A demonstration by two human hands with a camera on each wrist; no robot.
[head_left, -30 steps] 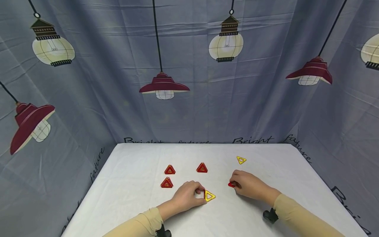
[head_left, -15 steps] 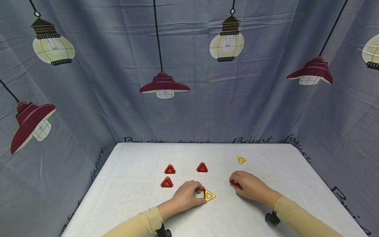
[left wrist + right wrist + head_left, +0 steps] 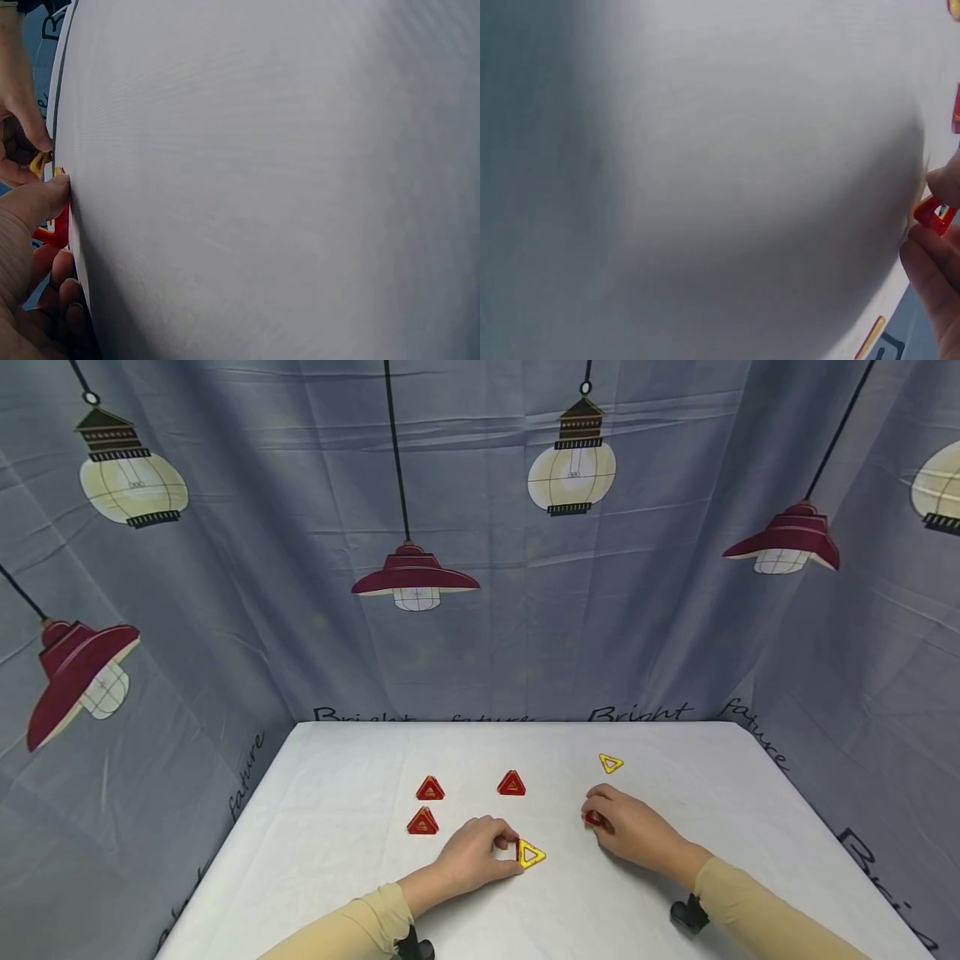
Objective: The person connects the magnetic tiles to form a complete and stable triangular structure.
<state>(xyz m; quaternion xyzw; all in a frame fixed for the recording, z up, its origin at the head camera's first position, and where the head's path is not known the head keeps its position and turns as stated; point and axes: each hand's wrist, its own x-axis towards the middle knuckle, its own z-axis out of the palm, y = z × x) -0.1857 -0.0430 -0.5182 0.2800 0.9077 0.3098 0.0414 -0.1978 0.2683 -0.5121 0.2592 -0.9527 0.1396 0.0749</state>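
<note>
My left hand pinches a triangular tile by its left side, near the front middle of the white table. The tile has a yellow top face with a triangular hole, and a red edge shows beside the fingers. In the left wrist view, red parts of this tile appear between thumb and fingers. My right hand, farther right, pinches a small red triangular tile, partly hidden by its fingers. The right wrist view shows this red tile between thumb and fingertips, close over the tabletop.
Two red triangular pieces stand at the left, one behind the other. Another red triangular piece is at the back middle. A flat yellow triangle lies beyond the right hand. A grey curtain hangs behind the table.
The red tile in my right hand has shifted slightly away from me and is more hidden among the fingers. My left hand has stayed in place on the yellow-topped tile.
</note>
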